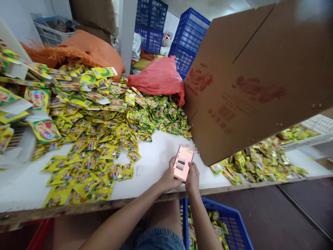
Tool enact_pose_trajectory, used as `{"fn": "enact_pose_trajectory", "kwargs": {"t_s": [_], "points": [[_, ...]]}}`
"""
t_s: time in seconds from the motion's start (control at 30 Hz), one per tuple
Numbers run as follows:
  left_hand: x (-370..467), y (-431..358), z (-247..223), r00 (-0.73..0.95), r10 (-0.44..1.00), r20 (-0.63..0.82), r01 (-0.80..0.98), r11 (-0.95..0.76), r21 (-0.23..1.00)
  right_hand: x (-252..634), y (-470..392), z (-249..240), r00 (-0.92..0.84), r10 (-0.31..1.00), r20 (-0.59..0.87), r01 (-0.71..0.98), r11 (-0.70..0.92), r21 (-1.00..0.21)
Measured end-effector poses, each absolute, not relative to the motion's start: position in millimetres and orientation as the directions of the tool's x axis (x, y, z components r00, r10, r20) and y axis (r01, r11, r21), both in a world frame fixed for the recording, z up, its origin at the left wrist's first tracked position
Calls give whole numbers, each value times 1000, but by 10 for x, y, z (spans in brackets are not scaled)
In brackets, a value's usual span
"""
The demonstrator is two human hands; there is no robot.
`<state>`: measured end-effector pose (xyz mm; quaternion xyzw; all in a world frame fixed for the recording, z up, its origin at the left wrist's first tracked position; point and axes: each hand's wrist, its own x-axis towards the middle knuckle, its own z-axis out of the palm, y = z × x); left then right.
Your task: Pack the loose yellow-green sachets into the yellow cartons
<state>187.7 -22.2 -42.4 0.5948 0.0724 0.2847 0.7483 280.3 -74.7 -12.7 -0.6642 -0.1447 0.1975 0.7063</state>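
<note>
A smartphone (183,163) with a lit, pale pink screen is held upright between both hands, over the front part of the white table. My left hand (169,176) grips its left side and lower edge. On the right edge, my right hand (193,176) has its fingers wrapped round the phone, thumb by the screen. Small yellow candy packets (88,177) lie scattered on the table to the left of the hands. Behind the phone is a heap of green-yellow packets (166,114), spilling from a red sack (158,78).
A big cardboard box (249,80) leans over the table at right, with more packets (256,161) beyond it. Flattened small cartons (44,130) pile up at left by an orange sack (88,52). Below the table edge stands a blue crate (234,225) holding packets. Blue crates (186,38) are stacked behind.
</note>
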Motion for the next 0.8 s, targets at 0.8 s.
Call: {"fn": "enact_pose_trajectory", "kwargs": {"t_s": [0.8], "points": [[1834,-213,-363,767,602,222,-293,21,956,2794,-737,-73,861,507,37,-4,79,-997]]}}
